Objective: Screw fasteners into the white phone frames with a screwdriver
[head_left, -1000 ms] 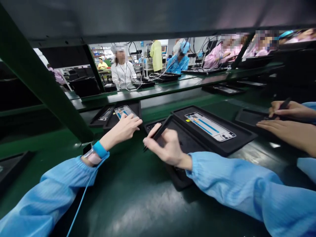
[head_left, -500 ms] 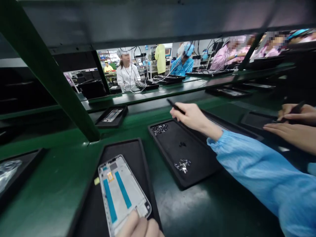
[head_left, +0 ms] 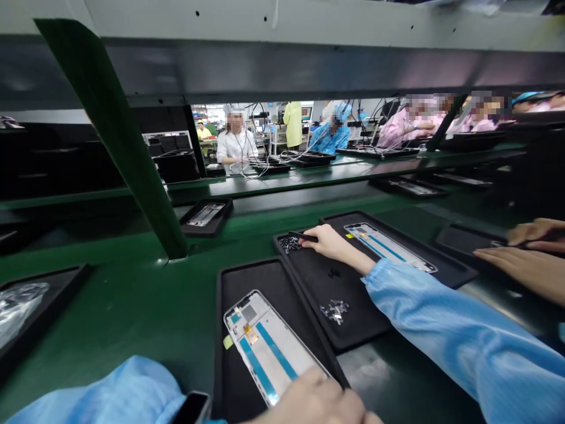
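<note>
A green-topped assembly bench (head_left: pixel 132 306) fills the lower half of the view, cut by a dark green diagonal strut (head_left: pixel 119 147) at 10 o'clock. Beyond it at 12 o'clock runs a second bench line (head_left: pixel 309 176), with workers in smocks (head_left: pixel 236 141) seated along it. Black trays lie on the near bench. At 6 o'clock, a long black tray (head_left: pixel 219 330) carries a white phone frame (head_left: pixel 269 347) with blue strips, lying on a diagonal. The left hand (head_left: pixel 309 400) is at the frame's lower end, touching it, though a grip cannot be told from this view. The hands are well apart. At about 1 o'clock, the right hand (head_left: pixel 331 242) comes out of a blue sleeve (head_left: pixel 441 318) over a black parts tray (head_left: pixel 322 288), pinching a slim black tool (head_left: pixel 304 236) with its tip just beside a heap of tiny dark parts (head_left: pixel 289 244). A smaller pile of metal parts (head_left: pixel 335 311) sits lower in that tray. Just beyond, another phone frame (head_left: pixel 388 247) lies in its own tray (head_left: pixel 445 265). At 3 o'clock, a co-worker's hands (head_left: pixel 521 265) rest by a further tray (head_left: pixel 459 244)
</note>
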Available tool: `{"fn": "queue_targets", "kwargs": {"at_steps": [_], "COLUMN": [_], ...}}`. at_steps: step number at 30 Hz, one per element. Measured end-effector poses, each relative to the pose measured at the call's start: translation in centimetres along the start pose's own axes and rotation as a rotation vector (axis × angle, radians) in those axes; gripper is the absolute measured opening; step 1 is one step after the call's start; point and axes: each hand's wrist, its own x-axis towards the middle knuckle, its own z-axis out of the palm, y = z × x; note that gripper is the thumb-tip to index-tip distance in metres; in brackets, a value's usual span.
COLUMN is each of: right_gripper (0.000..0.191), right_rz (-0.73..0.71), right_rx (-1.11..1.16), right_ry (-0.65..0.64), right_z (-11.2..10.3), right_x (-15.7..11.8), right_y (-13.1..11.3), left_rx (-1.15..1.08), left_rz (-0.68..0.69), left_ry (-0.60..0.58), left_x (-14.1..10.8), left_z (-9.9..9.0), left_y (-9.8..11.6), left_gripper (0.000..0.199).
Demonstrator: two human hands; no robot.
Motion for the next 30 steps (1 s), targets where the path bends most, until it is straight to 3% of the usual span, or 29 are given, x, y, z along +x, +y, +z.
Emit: {"fn": "queue_targets", "kwargs": {"at_steps": [3,6,8,11,17,23,26,30], "right_gripper": [0.014,0.014,0.014,0.015,0.014,0.015,0.016,0.012], "right_rz": [0.017,0.037,0.049,0.065,0.086,0.136,0.166,0.174], "right_rx": [-0.008,-0.016,-0.026,-0.044,-0.034,0.022,0.061,0.198], "right_ry": [0.010,0.014,0.011,0.004,0.005,-0.007,-0.015,-0.042], "right_z": [0.4,0.8,1.0,1.2,1.4,1.9,1.8,0.6], "right_x": [-0.1,-0.1,-0.1,0.0,0.0,0.2,0.2,0.0], "right_y": [0.3,0.5,0.6,0.7,0.6,1.2,1.1,-0.1], "left_rx": [-0.083,-0.100,-0.128,-0.184,-0.190,-0.041,-0.092,-0.119], "left_rz": [-0.184,-0.526,-0.725,-0.828,-0.866,-0.855,-0.793,-0.804], "left_ry": [-0.029,0.075,0.153,0.161,0.102,0.093,-0.009,-0.021], "left_x": [-2.9,-6.3,-8.0,-9.1,-10.1,-9.2,-8.1,-7.7], "left_z": [-3.1,-4.9,-4.6,-3.3,-2.6,-5.0,-6.3,-6.5], "left_y": [-4.5,-10.6,-13.7,-15.5,-13.1,-10.3,-7.6,-5.0], "left_gripper": [0.021,0.015,0.024,0.033,0.037,0.031,0.022,0.021]}}
